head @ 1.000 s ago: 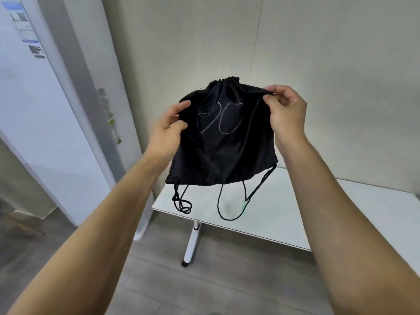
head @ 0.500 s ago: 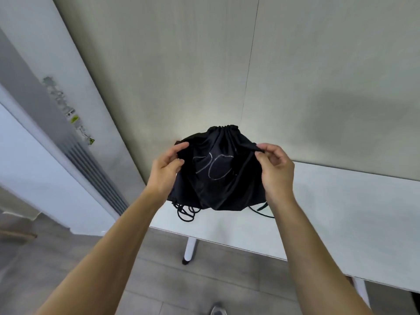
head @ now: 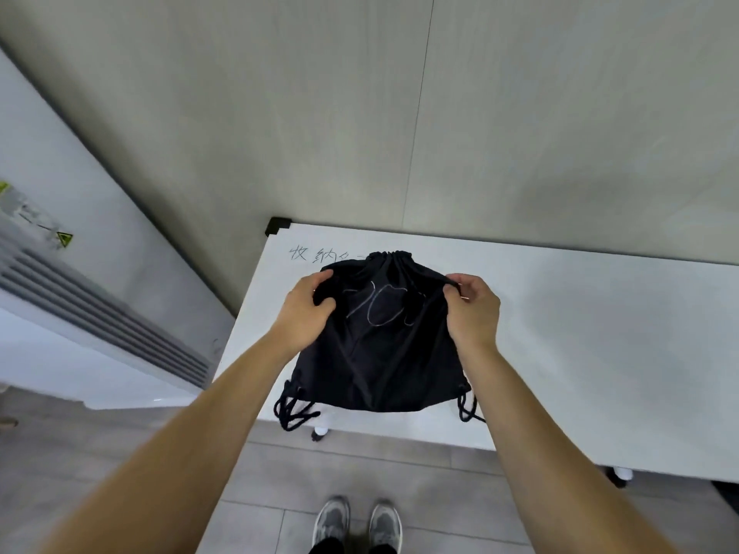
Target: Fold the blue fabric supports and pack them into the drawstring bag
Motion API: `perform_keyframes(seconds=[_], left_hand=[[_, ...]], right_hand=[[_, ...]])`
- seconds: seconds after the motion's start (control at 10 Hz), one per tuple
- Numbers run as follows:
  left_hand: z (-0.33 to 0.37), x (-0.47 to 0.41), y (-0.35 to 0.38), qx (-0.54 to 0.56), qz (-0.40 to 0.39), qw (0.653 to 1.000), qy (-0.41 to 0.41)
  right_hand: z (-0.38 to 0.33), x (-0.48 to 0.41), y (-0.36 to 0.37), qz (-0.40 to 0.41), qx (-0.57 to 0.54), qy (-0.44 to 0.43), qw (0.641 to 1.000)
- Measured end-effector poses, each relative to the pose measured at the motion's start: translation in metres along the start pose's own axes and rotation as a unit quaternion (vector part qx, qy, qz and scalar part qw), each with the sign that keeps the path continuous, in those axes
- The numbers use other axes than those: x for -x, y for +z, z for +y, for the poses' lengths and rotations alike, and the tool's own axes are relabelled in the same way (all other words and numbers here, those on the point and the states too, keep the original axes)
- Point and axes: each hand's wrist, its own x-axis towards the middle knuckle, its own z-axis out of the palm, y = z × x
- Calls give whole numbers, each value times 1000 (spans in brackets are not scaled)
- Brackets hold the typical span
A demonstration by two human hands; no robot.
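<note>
While both hands grip it, the black drawstring bag (head: 380,361) sits over the near-left part of the white surface (head: 580,333), gathered mouth toward the wall. Left hand (head: 306,313): fingers curled, pinching the upper left edge. Right hand (head: 474,309): thumb and fingers pinching the upper right edge. Cord loops (head: 294,409) hang past the near edge at both bottom corners. Pale outline on the bag face (not legible). Handwriting (head: 316,253) on the surface just beyond the bag.

bag (head: 380,361) on table (head: 600,333) | left hand (head: 306,313) at its left | right hand (head: 472,309) at right | shoes (head: 356,521) below
</note>
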Motion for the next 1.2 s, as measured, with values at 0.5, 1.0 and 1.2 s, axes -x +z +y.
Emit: perform_keyframes(seconds=[0.5, 1.0, 1.2], left_hand=[[-113, 40, 80, -361, -9, 931, 50], [-125, 0, 97, -420, -39, 906, 35], [-87, 21, 72, -397, 8, 913, 99]], right_hand=[[94, 38, 15, -15, 496, -369, 786], [158, -4, 18, -123, 550, -244, 789], [109, 3, 19, -85, 459, -312, 828]])
